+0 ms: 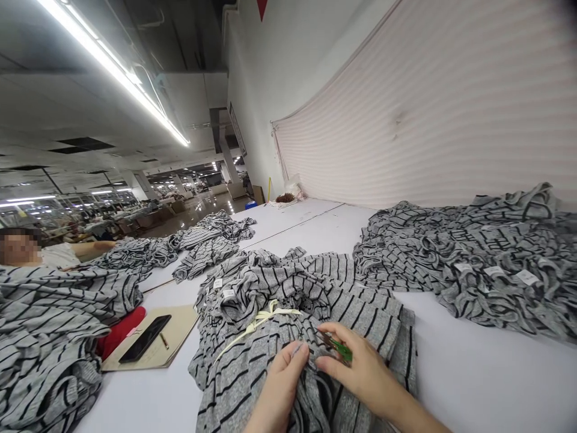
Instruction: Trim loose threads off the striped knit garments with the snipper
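Observation:
In front of me lies a bundle of grey garments with black stripes (243, 373), a pale yellow strip (258, 320) knotted around it. My left hand (286, 376) is closed over the bundle, thumb and forefinger pinching a small bit of grey striped fabric. Just to its right, my right hand (360, 364) is closed on green-handled thread snips (341, 349), their blades pointing toward the left hand. The snips' tips are hard to make out against the stripes. White labels (229, 293) show at the bundle's upper left.
More striped garments are heaped at the right (406, 258) and at the left (40, 325). A notebook (169, 358) with a black phone (145, 338) and a short pen (164, 341) lies beside a red cloth (119, 331). Another person's arm (92, 249) reaches in from the far left.

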{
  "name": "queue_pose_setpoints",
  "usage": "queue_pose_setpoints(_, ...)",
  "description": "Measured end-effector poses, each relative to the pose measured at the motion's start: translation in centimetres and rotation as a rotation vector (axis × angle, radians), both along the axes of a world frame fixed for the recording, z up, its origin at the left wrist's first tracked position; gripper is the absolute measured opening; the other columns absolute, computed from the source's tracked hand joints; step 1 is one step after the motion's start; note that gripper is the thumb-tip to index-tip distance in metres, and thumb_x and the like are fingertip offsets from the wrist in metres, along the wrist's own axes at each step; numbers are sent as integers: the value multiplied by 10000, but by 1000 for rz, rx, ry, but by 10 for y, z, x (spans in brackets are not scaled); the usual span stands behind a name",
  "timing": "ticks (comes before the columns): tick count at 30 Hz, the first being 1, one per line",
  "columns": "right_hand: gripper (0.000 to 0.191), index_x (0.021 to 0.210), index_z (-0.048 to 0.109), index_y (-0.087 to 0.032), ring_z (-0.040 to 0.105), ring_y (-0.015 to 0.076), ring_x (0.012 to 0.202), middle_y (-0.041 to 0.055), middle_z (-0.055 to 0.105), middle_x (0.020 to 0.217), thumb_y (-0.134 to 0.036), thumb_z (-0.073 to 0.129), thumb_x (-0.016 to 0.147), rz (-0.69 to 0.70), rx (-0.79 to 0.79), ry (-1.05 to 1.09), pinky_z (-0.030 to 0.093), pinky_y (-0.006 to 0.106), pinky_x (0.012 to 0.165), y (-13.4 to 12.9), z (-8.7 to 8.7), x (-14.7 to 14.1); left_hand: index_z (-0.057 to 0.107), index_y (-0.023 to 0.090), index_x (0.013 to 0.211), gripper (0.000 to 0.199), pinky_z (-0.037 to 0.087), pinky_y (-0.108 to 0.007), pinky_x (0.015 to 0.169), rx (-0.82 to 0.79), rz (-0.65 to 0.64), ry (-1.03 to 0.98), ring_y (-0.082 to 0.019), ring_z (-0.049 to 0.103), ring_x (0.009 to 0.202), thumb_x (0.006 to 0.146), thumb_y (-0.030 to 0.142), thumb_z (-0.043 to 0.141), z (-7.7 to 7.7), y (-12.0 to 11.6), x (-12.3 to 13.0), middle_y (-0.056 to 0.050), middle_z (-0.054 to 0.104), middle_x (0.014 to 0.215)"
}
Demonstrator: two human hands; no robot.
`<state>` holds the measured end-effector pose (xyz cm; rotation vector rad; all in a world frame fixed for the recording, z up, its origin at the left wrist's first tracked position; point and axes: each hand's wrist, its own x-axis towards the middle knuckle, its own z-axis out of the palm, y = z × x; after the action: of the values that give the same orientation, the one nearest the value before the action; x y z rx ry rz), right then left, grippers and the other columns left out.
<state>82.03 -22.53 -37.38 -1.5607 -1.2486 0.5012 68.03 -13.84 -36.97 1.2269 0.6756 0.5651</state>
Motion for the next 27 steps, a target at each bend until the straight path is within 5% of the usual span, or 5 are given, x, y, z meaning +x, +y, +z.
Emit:
queue_pose_setpoints(4,236,738,548,-193,527,150,665,-26,549,680,-389,541,869,105,35,187,406,244,617,1,2,-4,602,194,751,182,406,-256,673,584,64,66,-166,514,699,802,367,630,-15,-8,-7,-13,575,717)
queue_pose_setpoints(8,270,786,527,-185,483,127,583,-55,500,579,-428,503,901,179,1,373,383,240,606,-16,-6,4,555,221,674,139,413,-261,626,1226,204,-32,-171,522,672,805,176,544,-35,-10,-20,-45,581,736)
queue_pose_setpoints(12,167,875,603,-185,546,159,697,-21,581,695,-348,580,852,117,-107,304,411,250,663,-35,-14,12,535,207,777,221,456,-228,619,1607,163,-55,-151,549,704,769,11,434,-39,-5,-28,-48,584,802)
queue_pose_setpoints(16,239,1038,672,-245,585,191,894,10,628,954,-272,641,802,157,-117,130,436,256,766,-43,-2,5,456,193,759,262,474,-211,637,1649,200,-32,-128,535,718,736,-60,390,-33,-7,-29,-37,529,802)
queue_pose_setpoints(27,177,985,714,-293,613,158,767,-16,661,845,-242,598,862,116,-89,-183,408,228,642,-49,8,-3,452,202,784,264,506,-236,655,1620,150,-27,-139,568,747,730,-54,412,-33,-8,-28,-44,551,803)
